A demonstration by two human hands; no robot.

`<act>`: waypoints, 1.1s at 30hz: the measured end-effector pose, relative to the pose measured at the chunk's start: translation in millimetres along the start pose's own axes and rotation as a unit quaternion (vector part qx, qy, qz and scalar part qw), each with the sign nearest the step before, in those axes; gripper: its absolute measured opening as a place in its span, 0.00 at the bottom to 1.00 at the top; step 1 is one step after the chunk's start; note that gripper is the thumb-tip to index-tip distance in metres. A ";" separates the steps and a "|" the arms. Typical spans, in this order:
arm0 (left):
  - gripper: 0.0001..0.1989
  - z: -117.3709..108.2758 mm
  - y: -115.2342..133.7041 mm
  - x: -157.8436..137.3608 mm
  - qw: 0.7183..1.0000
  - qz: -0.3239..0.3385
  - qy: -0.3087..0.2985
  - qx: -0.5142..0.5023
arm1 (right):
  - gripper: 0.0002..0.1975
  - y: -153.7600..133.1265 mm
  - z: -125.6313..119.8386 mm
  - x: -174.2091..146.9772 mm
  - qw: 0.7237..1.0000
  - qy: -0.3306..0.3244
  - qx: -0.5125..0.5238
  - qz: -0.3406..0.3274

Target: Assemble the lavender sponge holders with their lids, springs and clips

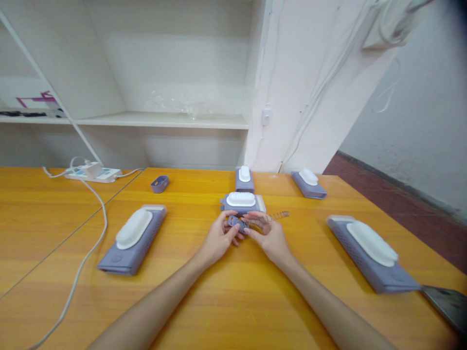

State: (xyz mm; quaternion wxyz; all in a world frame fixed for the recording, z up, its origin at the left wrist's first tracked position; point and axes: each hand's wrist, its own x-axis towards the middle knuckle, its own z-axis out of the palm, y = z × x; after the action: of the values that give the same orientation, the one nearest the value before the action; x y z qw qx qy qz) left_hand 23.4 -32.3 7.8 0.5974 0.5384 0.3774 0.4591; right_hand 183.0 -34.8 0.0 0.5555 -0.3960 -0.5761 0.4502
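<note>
Both hands meet over the middle of the table around a small grey-purple plastic part (238, 224) with openings in it. My left hand (222, 234) pinches its left end between thumb and fingers. On its other end are the thumb and fingers of my right hand (268, 236). A thin metal coil spring (280, 215) sticks out to the right beyond my right fingers; whether that hand holds it I cannot tell. Just behind the hands lies a grey-purple box-like unit (230, 206) topped by a white bristled brush head (241, 199).
Similar units with white tops lie at the left (133, 238), right (372, 253), back middle (244, 180) and back right (309, 183). A grey-purple ring-shaped piece (159, 183), a power strip (94, 172) with a trailing cable (104, 218), and a dark phone-like object (447, 304) are on the table.
</note>
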 end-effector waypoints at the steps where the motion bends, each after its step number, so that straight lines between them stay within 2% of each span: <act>1: 0.24 0.0 0.2 -0.2 1.000 0.001 -0.001 0.000 | 0.16 0.5 -0.3 0.0 1.000 -0.004 -0.006 -0.001; 12: 0.25 -1.3 -0.1 -0.7 0.999 0.014 -0.032 0.010 | 0.13 -9.1 3.1 -0.5 0.999 0.044 -0.023 -0.009; 18: 0.27 -1.4 -3.6 -1.1 0.999 0.013 -0.038 0.019 | 0.13 -7.2 2.6 -2.7 0.998 0.039 -0.046 -0.037; 23: 0.28 0.1 -3.7 -0.9 1.000 0.007 -0.016 0.025 | 0.13 -5.9 3.4 -5.2 0.993 0.049 -0.087 -0.070; 33: 0.30 -1.4 0.0 -1.8 0.999 0.010 -0.032 0.025 | 0.12 -2.3 3.3 -4.5 0.993 0.038 -0.096 -0.055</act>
State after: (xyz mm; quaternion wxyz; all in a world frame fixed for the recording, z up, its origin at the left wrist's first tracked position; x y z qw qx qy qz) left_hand 21.5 -33.6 7.6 0.5907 0.5713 0.3644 0.4381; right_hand 180.2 -40.0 1.0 0.5601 -0.4323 -0.6159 0.3464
